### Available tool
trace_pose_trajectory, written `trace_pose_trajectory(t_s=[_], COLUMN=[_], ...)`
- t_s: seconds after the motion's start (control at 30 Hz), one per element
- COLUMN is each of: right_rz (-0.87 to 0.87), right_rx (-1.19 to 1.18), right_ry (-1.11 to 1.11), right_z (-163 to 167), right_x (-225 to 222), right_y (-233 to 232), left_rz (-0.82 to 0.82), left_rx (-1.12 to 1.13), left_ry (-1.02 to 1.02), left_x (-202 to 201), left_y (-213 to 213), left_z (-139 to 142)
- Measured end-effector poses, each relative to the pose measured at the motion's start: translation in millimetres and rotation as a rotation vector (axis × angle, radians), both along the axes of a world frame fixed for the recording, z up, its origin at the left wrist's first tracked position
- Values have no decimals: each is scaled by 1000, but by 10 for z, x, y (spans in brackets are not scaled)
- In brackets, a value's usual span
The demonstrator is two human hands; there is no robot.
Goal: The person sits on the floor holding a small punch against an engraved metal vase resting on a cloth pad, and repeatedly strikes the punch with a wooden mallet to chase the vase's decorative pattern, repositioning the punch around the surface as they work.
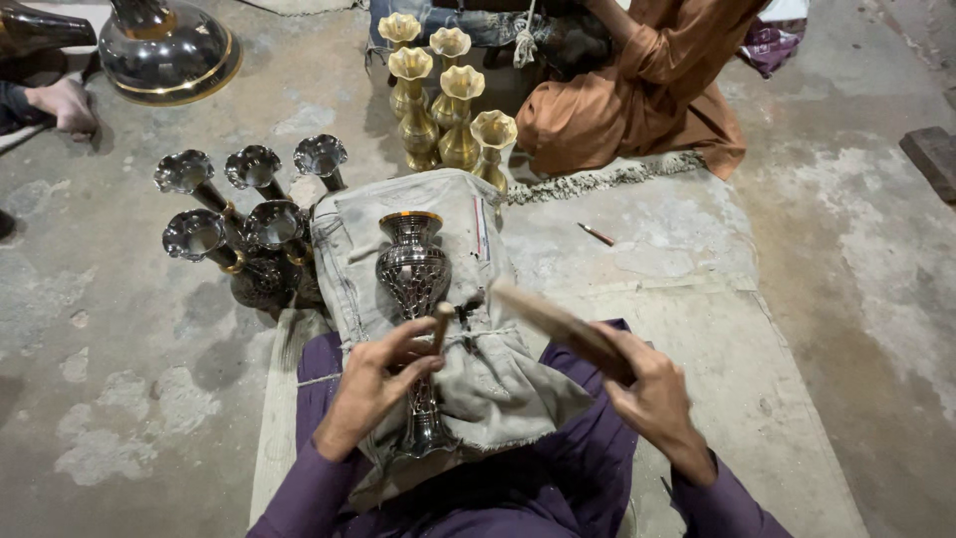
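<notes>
Head view looks down at a person in purple sleeves sitting on the floor [846, 259]. A dark shiny vase [413, 269] with a gold rim lies on a grey cloth [488, 369] over the person's lap, with its mouth pointing away. The left hand [373, 384] rests on the thin neck of the vase, and its fingers [410, 344] pinch a small wooden-handled tool [440, 321] that stands against the vase. The right hand [647, 389] is closed around a wooden stick [553, 321], which is blurry and raised just to the right of the vase. To the left of the cloth stands a bunch of dark silver vases [234, 224]. Past the cloth stands a group of gold vases [443, 95]. Another person in orange clothes [647, 90] sits near the gold ones. A big shiny metal pot [164, 50] is at the top left, and a bare foot [65, 105] is near it. A small pencil [596, 234] lies on the floor.
</notes>
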State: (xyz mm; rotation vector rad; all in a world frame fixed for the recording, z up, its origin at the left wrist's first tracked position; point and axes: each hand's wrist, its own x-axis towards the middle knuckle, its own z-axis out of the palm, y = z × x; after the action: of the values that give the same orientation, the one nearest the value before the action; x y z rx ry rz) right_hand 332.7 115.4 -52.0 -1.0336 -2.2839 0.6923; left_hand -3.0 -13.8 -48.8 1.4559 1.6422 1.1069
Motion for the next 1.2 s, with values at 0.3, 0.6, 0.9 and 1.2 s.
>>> trace_pose_trajectory(t_s=[0.3,0.6,0.9,1.2], right_rz=[233,39,-26,7], right_rx=[-500,-506,-186,-73], right_ry=[598,359,-340,-263], right_z=[-511,-409,52,61], right_x=[-387,-362,-263,-246], right_y=[-261,-122,-8,97], left_rz=[-86,-139,-89,-57], left_rx=[-70,-72,-67,-57], left_ry=[42,157,163,154], left_x=[-75,-3,67,92], left_y=[3,59,53,37], left_z=[-37,120,178,225])
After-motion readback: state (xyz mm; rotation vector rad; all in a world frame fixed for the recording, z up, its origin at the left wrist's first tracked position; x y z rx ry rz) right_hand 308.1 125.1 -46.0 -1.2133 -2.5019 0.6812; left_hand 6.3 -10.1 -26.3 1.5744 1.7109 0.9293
